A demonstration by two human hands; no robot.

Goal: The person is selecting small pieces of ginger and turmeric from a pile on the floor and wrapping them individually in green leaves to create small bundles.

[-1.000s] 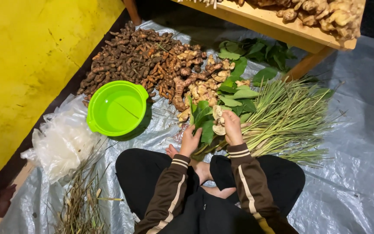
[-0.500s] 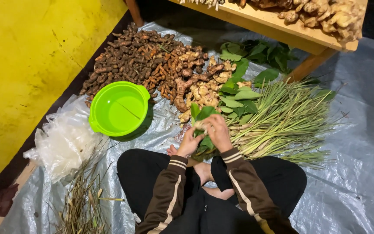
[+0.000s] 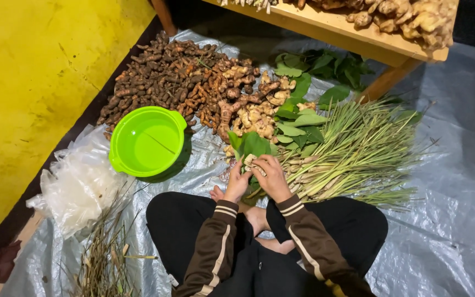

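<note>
I judge the small bundle of green leaves (image 3: 253, 147) could slip apart, since both hands pinch only its lower end and the leaf blades fan loose above. My left hand (image 3: 238, 182) and right hand (image 3: 271, 175) are closed on it at frame centre, leaves rising just above the fingers, lemongrass stalks (image 3: 353, 154) touching on the right, green bowl (image 3: 147, 141) to the left.

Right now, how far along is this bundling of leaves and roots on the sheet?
No finished bundles show. In hand: left hand and right hand grip a small bunch of green leaves. Left: the lemongrass pile, loose leaves and ginger heap; the green basin holds nothing.
</note>
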